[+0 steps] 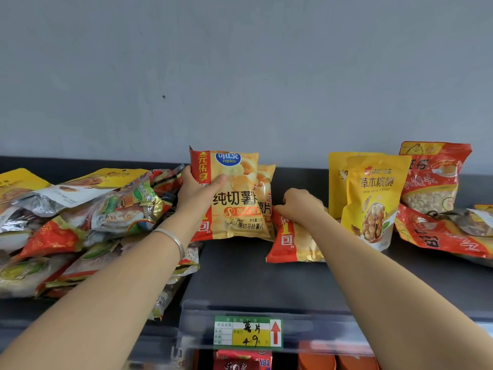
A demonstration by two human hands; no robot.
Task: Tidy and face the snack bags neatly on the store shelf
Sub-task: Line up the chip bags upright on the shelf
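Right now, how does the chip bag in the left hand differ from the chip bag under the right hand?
The upright chip bag stands, front facing out; the lying chip bag lies on the shelf. The left hand grips the upright chip bag's left edge; the right hand pinches the lying chip bag's far end. Both show the same red-and-yellow print.

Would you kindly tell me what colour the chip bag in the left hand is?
The chip bag is golden yellow with a red side strip; head view.
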